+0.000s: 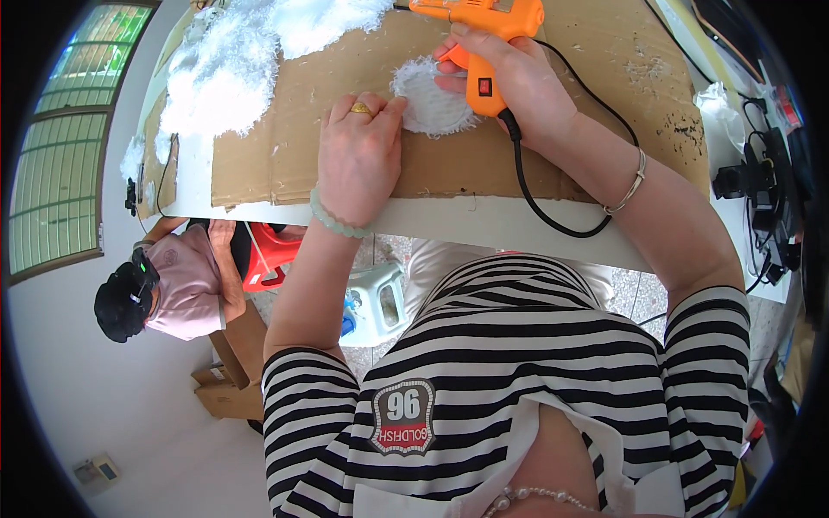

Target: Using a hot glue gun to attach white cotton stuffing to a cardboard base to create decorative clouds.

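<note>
My right hand (537, 97) is wrapped round the handle of an orange hot glue gun (485, 62), its nozzle pointing left toward the far edge of the view. A black cord (521, 177) runs from the handle's base and loops below my wrist. Between my hands a small round piece of white fluffy fabric (432, 97) lies on a brown cardboard sheet (298, 164). With its fingers curled, my left hand (360, 155) pinches the left edge of that piece between thumb and forefinger. The fingertips are partly hidden.
White fluffy material (229, 73) is heaped on the cardboard at the far left. Black devices with cables (751, 181) stand at the right. On the left sits another person in a pink shirt (186, 285) and black cap, near a red stool (275, 257). A pale stool (377, 304) stands below the table edge.
</note>
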Motion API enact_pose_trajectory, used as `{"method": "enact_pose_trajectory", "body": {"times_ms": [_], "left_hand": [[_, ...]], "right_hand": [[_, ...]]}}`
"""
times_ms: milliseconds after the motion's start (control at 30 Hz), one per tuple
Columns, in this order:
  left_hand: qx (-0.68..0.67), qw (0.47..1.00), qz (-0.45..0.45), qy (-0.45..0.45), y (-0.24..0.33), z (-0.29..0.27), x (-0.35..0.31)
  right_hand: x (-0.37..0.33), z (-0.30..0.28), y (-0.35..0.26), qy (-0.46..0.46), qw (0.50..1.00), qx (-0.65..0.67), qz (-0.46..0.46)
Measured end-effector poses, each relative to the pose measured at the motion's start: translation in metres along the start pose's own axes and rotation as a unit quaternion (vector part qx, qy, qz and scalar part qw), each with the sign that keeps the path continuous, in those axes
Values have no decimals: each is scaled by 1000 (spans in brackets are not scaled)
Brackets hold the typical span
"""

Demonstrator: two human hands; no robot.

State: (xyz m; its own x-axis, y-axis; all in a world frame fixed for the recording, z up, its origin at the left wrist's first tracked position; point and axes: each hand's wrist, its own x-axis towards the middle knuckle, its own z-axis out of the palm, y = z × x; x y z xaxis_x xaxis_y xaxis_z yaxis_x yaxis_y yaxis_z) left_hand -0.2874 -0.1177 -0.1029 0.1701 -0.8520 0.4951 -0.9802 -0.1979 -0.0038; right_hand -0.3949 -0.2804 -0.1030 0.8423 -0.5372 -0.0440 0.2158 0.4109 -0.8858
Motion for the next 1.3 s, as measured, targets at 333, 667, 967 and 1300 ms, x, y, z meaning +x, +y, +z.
{"method": "enact_pose_trajectory", "body": {"times_ms": [333,667,967,1300], "left_hand": [[-139,979,-104,108,4,-32,7],[-75,994,-74,33,4,-18,-14],[-154,980,-123,19,-7,-3,-8],[-204,966,-156,40,-10,6,-8]], "right_hand": [[1,-2,-1,-6,1000,10,3],[-23,19,-60,-50,999,0,2],[-50,-38,-73,-168,936,-309,13],[-37,-35,-41,-212,899,-382,15]]}}
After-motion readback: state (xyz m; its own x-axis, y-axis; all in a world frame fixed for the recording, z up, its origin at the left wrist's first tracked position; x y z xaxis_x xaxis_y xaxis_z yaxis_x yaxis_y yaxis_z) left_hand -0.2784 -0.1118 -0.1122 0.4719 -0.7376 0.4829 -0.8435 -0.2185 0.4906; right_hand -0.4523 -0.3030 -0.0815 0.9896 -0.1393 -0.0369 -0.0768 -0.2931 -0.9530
